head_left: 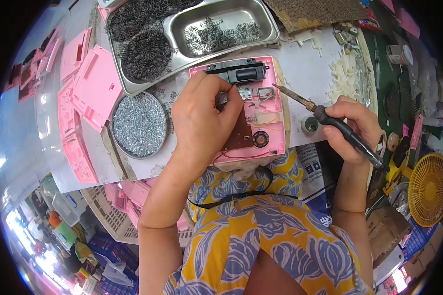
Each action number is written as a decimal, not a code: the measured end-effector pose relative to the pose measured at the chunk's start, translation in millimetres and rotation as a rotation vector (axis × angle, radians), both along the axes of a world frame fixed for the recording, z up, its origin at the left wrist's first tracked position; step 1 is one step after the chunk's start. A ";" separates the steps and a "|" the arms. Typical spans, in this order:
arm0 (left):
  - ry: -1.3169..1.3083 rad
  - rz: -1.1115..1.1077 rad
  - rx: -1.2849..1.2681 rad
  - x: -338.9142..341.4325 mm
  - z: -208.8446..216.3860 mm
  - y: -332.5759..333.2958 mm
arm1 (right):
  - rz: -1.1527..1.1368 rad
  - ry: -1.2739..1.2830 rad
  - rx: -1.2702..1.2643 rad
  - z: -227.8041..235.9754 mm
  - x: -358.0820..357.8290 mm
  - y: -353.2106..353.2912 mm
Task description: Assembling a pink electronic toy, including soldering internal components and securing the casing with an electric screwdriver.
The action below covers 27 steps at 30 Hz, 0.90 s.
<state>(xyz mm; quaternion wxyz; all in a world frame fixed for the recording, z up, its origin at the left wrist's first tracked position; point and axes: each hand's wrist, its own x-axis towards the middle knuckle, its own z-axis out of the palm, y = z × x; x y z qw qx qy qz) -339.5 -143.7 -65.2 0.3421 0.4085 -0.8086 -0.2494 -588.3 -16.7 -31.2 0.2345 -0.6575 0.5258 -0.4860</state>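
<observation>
A pink plastic casing (279, 129) lies before me with its inside facing up. In it sit a black rectangular part (245, 74), a brown circuit board (239, 132), a small round speaker-like disc (261, 139) and thin wires. My left hand (202, 110) reaches over the casing's left side, fingers pinched together by the black part; what they grip is hidden. My right hand (352, 129) holds a soldering iron (325, 117) by its black handle, right of the casing. The iron's tip points left, over the casing's upper right area.
A metal tray (194, 61) of dark springs stands behind the casing. A round tin (166, 110) of small metal screws or pins sits left, near pink panels (96, 88). White plastic pieces (347, 73) and a small dark green-topped pot (310, 125) lie right; a yellow fan (429, 189) stands farther right.
</observation>
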 end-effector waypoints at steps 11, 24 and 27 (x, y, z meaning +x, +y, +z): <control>-0.041 -0.033 -0.017 10.4 29.6 15.0 | -0.061 -0.047 0.052 3.5 -18.1 14.6; 0.142 -0.402 0.557 5.6 12.4 21.5 | -0.197 -0.073 0.070 2.2 17.3 15.0; 0.163 -0.323 0.727 5.7 12.6 22.7 | -0.087 0.035 0.005 -11.0 50.1 -12.7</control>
